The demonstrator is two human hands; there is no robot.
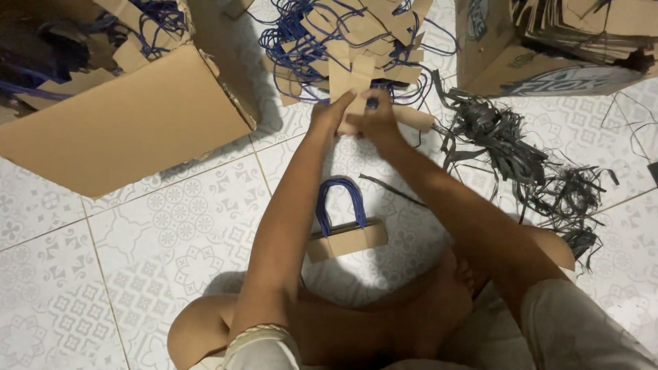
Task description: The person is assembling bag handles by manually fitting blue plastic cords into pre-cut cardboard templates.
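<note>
Head view: left hand [331, 112] and right hand [375, 118] pinch one brown card strip [354, 88] between them, just before the tangled pile of blue-corded handles [343, 34]; loose cords beyond could snag and drag neighbours

I count two cardboard boxes, one open box [130, 123] to my left and another box [548, 48] at upper right. One stack of finished handles [345, 229] lies before my knees. One heap of loose handles [349, 41] and one tangle of dark strips [521, 157] lie farther out.
</note>
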